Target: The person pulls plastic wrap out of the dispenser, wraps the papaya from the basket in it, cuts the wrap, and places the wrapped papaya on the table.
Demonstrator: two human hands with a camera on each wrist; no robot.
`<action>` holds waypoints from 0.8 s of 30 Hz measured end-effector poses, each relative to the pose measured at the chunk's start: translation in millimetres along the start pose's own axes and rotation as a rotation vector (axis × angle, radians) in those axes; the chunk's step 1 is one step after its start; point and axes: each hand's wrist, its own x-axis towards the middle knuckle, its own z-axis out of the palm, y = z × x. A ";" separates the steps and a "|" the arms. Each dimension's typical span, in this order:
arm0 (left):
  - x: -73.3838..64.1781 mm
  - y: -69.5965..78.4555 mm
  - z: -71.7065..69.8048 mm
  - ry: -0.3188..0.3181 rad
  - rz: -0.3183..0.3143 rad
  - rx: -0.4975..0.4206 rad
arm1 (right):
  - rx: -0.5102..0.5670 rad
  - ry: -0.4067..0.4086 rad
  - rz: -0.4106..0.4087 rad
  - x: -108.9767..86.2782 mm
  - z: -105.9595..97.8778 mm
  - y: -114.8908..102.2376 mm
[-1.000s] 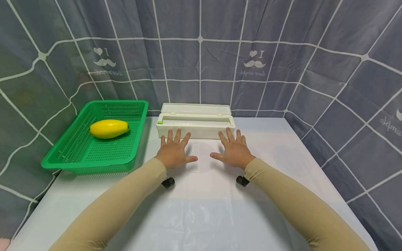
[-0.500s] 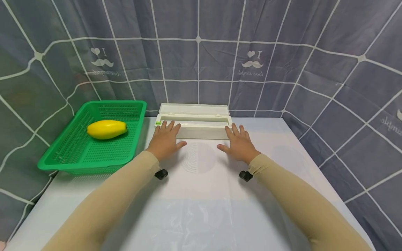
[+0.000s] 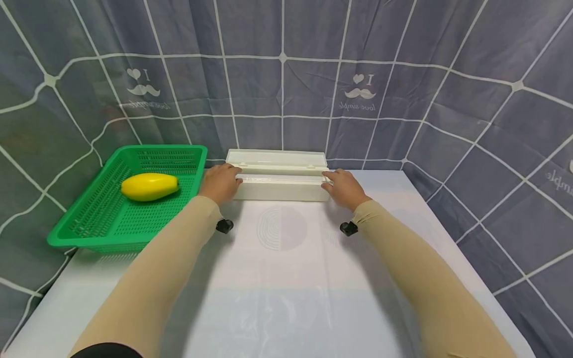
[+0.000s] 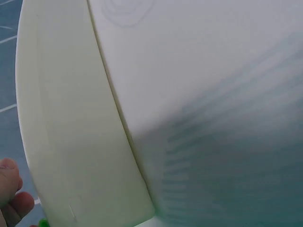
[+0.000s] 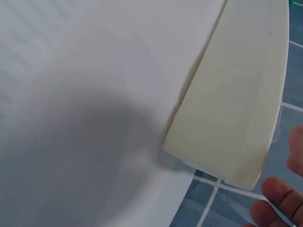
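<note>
We see a long white plastic-wrap dispenser (image 3: 282, 192), its hinged lid (image 3: 277, 158) tipped back open, lying crosswise near the table's (image 3: 286, 283) far edge.

The grey curtain (image 3: 309, 87) bears, in mirror writing, "I" (image 3: 370, 79), a heart (image 3: 358, 78), a moustache (image 3: 360, 93) and "love simple" (image 3: 357, 106).

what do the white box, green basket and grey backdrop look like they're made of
White box: probably hard plastic, smooth with a low sheen, judging by its crisp, moulded-looking edges.
Green basket: likely moulded plastic, slightly shiny, with one even colour and regular perforations.
Grey backdrop: fabric or soft plastic sheet, fairly matt; creases show it's flexible, but which is unclear.
</note>
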 end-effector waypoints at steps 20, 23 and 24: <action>9.0 -12.3 -11.3 -0.121 -0.087 -0.049 | -0.020 -0.041 -0.040 27.0 7.2 3.4; 10.3 -12.9 -11.4 -0.116 -0.106 -0.071 | 0.006 -0.024 -0.027 28.7 7.8 2.3; 10.9 -13.4 -11.1 -0.113 -0.110 -0.072 | 0.013 -0.013 -0.024 29.6 8.3 2.0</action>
